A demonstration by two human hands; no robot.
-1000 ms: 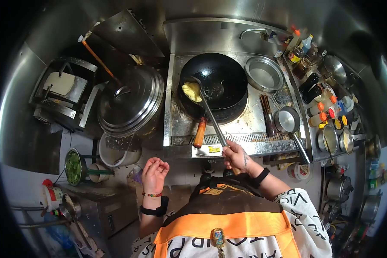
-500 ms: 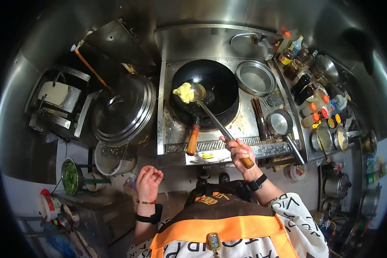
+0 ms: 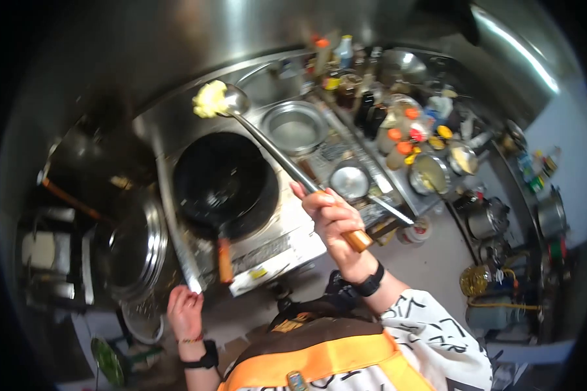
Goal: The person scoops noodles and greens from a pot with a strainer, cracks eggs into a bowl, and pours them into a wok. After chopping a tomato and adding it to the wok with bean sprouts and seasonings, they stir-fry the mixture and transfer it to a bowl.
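My right hand (image 3: 336, 221) is closed around the wooden-ended handle of a long metal ladle (image 3: 274, 151). A pale yellow lump of food (image 3: 211, 100), like cooked egg, clings to the bowl of the ladle and hangs over its edge. The ladle's bowl is raised above the far side of the black wok (image 3: 225, 186), which sits on the stove with its wooden handle (image 3: 225, 260) towards me. Beside the stove's front left corner is my left hand (image 3: 184, 311), its fingers loosely curled together with nothing visible in them.
A round metal pan (image 3: 295, 127) stands behind and right of the wok, with a small saucepan (image 3: 351, 181) nearer me. Seasoning bottles (image 3: 398, 146) and bowls crowd the right counter. A large lidded pot (image 3: 134, 251) is at the left.
The ladle with its yellow food has risen from inside the wok and now hangs beyond it. My view has turned and shifted to the right. My left hand stays low at the left.
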